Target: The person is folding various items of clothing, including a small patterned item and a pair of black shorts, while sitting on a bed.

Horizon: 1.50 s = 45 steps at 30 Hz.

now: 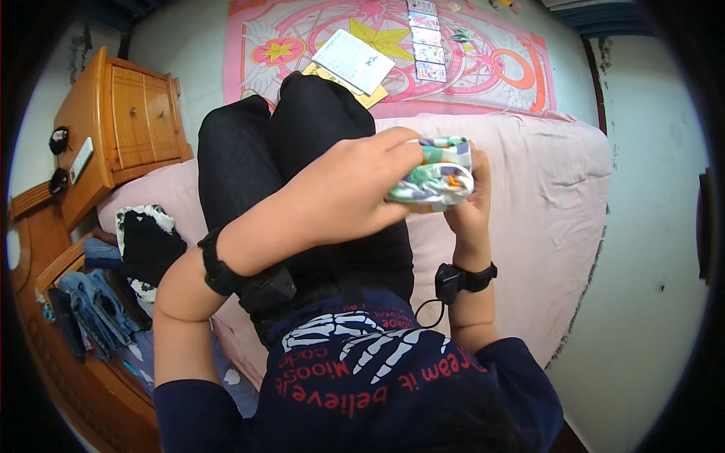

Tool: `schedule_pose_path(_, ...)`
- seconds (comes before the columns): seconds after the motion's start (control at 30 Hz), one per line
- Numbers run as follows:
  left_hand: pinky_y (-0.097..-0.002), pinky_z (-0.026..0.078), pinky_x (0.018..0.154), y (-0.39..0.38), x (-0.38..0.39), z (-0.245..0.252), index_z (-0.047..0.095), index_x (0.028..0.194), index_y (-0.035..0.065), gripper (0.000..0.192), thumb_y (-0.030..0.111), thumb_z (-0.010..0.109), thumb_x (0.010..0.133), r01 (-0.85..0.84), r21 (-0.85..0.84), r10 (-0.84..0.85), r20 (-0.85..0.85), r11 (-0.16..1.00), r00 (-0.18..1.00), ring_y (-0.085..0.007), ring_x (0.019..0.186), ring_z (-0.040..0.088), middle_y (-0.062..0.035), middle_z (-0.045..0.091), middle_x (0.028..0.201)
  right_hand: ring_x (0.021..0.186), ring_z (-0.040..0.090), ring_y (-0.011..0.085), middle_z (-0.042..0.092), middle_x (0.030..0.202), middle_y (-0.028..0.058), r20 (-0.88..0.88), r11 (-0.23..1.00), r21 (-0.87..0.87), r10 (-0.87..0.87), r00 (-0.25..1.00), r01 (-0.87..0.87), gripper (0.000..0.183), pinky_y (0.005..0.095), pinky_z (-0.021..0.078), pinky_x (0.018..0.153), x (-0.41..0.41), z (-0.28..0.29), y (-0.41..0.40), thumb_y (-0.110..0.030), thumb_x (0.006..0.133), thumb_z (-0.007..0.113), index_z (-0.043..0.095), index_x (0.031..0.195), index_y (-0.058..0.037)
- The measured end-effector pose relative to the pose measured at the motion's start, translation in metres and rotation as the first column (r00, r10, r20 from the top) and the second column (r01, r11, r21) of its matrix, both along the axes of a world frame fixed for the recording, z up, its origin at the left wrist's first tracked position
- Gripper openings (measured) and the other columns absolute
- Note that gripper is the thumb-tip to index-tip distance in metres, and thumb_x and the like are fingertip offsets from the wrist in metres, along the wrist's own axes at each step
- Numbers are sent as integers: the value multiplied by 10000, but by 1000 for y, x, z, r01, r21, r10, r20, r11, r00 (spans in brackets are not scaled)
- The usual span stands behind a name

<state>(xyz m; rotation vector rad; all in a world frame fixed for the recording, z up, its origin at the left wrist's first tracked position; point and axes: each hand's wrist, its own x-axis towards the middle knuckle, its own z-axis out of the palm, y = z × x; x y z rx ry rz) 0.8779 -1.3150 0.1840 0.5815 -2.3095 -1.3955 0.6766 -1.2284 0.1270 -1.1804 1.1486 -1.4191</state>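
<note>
A small bundle of folded patterned cloth [433, 178], white with green, purple and orange patches, is held up above the bed, to the right of my knees. My left hand [374, 172] reaches across my lap and grips the bundle's left side, fingers over its top and thumb beneath. On the other side my right hand [473, 195] holds the right end; the cloth partly hides its fingers. A rounded, rolled-looking edge of the cloth faces me.
Pink sheet covers the bed [532, 221]. Folded jeans [93, 306] and a black-and-white garment [150, 243] lie at left, near a wooden cabinet [136, 113]. Beyond my knees, a printed mat [260, 25] holds a white booklet [354, 59] and a row of cards [427, 37].
</note>
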Motion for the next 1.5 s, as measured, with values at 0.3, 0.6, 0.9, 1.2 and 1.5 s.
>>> schedule_pose_path(0.3,-394,454,770,12,-19,-40,494,1080,50,420,70,674,702,8,-65,-3,68,998,998,-342,878,584,-135,597,978,1029,513,158,539,1101,76,-236,954,287,160,959,-89,416,287,402,907,-5,-3,24,-69,781,663,491,1158,-39)
schedule_pose_path(0.6,-315,478,815,25,-54,-58,544,1106,11,466,212,763,747,-176,527,184,38,831,982,-179,927,625,-102,654,977,1063,525,159,563,1122,96,215,945,136,-321,922,298,344,293,410,926,-4,-26,40,-195,906,606,478,1160,-2)
schedule_pose_path(0.9,-280,440,870,30,-81,-101,450,1237,3,551,224,723,813,-82,705,229,-117,705,966,-135,969,566,-105,592,1050,1100,520,161,553,1188,92,81,843,400,-424,902,360,446,298,401,949,-22,-40,42,-177,899,596,445,1273,14)
schedule_pose_path(1.2,-330,487,795,42,-171,-169,295,1349,35,722,374,663,828,-124,639,51,132,759,990,-284,936,637,-236,603,1035,1037,584,189,548,1195,95,252,589,519,-798,548,619,435,311,514,826,-81,-104,79,-294,962,502,394,1300,-42)
schedule_pose_path(1.5,-275,454,792,47,-194,-233,519,1136,103,338,338,558,896,-117,950,-65,141,290,988,-110,940,602,-34,632,1052,995,540,191,567,1033,57,411,445,632,-887,212,634,334,323,438,730,-193,-157,147,-325,901,585,495,1109,-79)
